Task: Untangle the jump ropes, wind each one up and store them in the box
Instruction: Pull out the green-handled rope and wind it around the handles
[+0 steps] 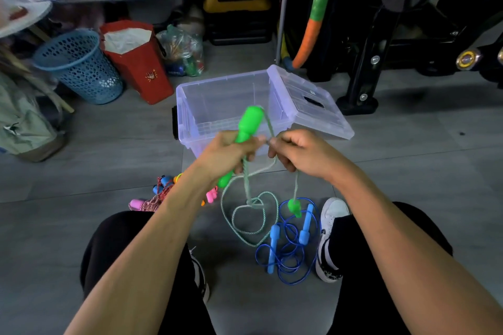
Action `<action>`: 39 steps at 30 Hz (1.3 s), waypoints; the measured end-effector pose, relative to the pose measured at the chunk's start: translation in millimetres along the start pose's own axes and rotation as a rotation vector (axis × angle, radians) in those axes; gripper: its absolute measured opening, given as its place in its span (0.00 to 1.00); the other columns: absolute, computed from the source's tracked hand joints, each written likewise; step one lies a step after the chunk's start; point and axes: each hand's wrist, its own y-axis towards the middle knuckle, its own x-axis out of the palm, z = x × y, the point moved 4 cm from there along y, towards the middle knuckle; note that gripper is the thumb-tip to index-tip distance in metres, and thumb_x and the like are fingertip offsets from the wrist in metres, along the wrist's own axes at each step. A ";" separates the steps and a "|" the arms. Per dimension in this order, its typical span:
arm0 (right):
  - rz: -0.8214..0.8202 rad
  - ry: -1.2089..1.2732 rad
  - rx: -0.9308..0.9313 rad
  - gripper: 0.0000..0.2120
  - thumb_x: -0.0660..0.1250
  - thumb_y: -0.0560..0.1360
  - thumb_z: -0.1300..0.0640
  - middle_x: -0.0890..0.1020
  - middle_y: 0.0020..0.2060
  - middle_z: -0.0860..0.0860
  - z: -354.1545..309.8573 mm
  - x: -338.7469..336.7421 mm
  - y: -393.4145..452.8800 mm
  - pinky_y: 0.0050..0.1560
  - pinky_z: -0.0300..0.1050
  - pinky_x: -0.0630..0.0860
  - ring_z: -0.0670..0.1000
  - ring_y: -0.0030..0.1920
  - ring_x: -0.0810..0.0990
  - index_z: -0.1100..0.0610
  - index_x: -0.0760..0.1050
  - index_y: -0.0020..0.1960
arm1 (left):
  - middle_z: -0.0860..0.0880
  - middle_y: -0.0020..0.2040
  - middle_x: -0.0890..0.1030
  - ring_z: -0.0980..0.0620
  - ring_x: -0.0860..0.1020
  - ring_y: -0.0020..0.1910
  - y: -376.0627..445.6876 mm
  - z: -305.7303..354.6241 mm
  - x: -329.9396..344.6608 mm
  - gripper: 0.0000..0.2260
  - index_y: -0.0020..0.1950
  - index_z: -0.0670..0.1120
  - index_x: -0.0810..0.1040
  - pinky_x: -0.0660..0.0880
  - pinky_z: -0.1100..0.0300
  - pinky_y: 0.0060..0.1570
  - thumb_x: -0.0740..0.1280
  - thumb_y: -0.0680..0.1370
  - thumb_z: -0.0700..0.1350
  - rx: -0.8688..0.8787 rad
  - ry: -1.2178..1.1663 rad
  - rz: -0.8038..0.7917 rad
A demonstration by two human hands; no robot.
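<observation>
My left hand point(230, 153) grips a green jump-rope handle point(249, 124) held upright in front of the clear plastic box point(187, 106). My right hand point(296, 152) pinches the pale green rope point(253, 208) close to the handle. The rope hangs in loops to the floor, and its second green handle point(294, 207) dangles below my right hand. A blue jump rope point(288, 250) with two blue handles lies coiled on the floor between my legs. A red-and-white rope bundle point(153, 201) with pink handles lies partly hidden behind my left forearm.
The box stands open on the grey floor with its lid point(313, 106) leaning at its right side. A blue mesh basket point(79, 65) and a red bag point(136, 62) stand at the back left. Black exercise equipment point(394, 35) fills the back right.
</observation>
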 end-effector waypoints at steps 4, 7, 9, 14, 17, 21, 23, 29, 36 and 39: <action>-0.007 -0.042 0.038 0.14 0.59 0.82 0.56 0.71 0.27 0.49 8.3 -17.9 -4.8 0.30 0.34 0.71 0.44 0.26 0.69 0.62 0.77 0.44 | 0.50 0.30 0.76 0.52 0.67 0.23 14.6 -12.0 -52.9 0.09 0.38 0.45 0.75 0.67 0.62 0.27 0.69 0.77 0.46 -0.095 -0.187 0.433; 0.029 -0.115 0.008 0.14 0.59 0.82 0.55 0.72 0.28 0.48 11.7 -24.8 -6.3 0.32 0.33 0.70 0.45 0.27 0.70 0.60 0.78 0.44 | 0.48 0.30 0.74 0.49 0.68 0.26 13.7 -17.9 -55.7 0.11 0.39 0.42 0.77 0.68 0.58 0.33 0.68 0.76 0.48 -0.105 0.232 0.442; 0.033 -0.117 -0.009 0.14 0.59 0.82 0.55 0.71 0.28 0.49 10.3 -22.4 -5.3 0.32 0.34 0.70 0.46 0.28 0.70 0.60 0.77 0.44 | 0.51 0.27 0.69 0.49 0.68 0.28 8.1 -13.4 -29.8 0.16 0.42 0.40 0.77 0.69 0.59 0.33 0.68 0.77 0.53 -0.055 0.275 0.290; 0.054 -0.090 -0.030 0.14 0.60 0.82 0.53 0.72 0.26 0.47 7.0 -9.6 2.7 0.33 0.41 0.69 0.48 0.29 0.71 0.55 0.78 0.41 | 0.58 0.23 0.74 0.57 0.69 0.23 0.6 1.1 18.2 0.10 0.40 0.48 0.78 0.70 0.66 0.26 0.65 0.80 0.50 0.004 0.116 -0.019; 0.001 -0.085 0.011 0.12 0.61 0.81 0.55 0.72 0.27 0.49 10.1 -9.4 2.7 0.34 0.43 0.68 0.49 0.29 0.70 0.56 0.78 0.42 | 0.52 0.30 0.77 0.56 0.68 0.22 12.6 -3.5 -10.7 0.12 0.37 0.46 0.76 0.70 0.62 0.29 0.68 0.78 0.50 -0.010 -0.090 0.236; -0.032 -0.083 0.021 0.09 0.62 0.81 0.60 0.73 0.27 0.49 16.1 -13.8 -0.5 0.33 0.38 0.70 0.45 0.27 0.71 0.58 0.77 0.43 | 0.51 0.33 0.79 0.56 0.68 0.22 17.3 -6.4 -34.3 0.10 0.38 0.45 0.76 0.69 0.63 0.30 0.68 0.78 0.48 0.004 -0.069 0.368; -0.025 -0.123 0.017 0.10 0.62 0.81 0.60 0.73 0.28 0.49 18.8 -16.4 -1.4 0.33 0.37 0.71 0.45 0.28 0.72 0.56 0.76 0.41 | 0.54 0.30 0.77 0.54 0.68 0.24 16.3 -11.2 -32.0 0.11 0.37 0.45 0.77 0.66 0.61 0.31 0.68 0.78 0.49 0.005 0.130 0.355; -0.018 -0.129 -0.031 0.10 0.62 0.80 0.59 0.74 0.28 0.48 16.7 -6.3 1.0 0.39 0.47 0.76 0.47 0.30 0.75 0.58 0.78 0.42 | 0.56 0.25 0.68 0.55 0.65 0.25 8.1 -2.5 3.7 0.13 0.40 0.45 0.77 0.66 0.61 0.30 0.68 0.77 0.53 0.101 0.231 0.094; -0.010 -0.208 -0.040 0.05 0.68 0.77 0.56 0.82 0.36 0.50 23.3 -4.9 7.1 0.45 0.46 0.76 0.49 0.39 0.80 0.53 0.79 0.42 | 0.50 0.30 0.70 0.54 0.65 0.24 12.2 -5.2 -5.0 0.14 0.35 0.46 0.72 0.64 0.62 0.27 0.70 0.77 0.49 0.019 0.005 0.122; 0.023 -0.274 -0.025 0.03 0.70 0.75 0.54 0.82 0.37 0.46 29.0 -12.8 5.7 0.43 0.40 0.74 0.47 0.39 0.80 0.50 0.79 0.42 | 0.49 0.31 0.69 0.52 0.65 0.26 12.7 -6.3 -9.9 0.13 0.38 0.44 0.72 0.66 0.61 0.29 0.70 0.77 0.49 0.029 -0.034 0.127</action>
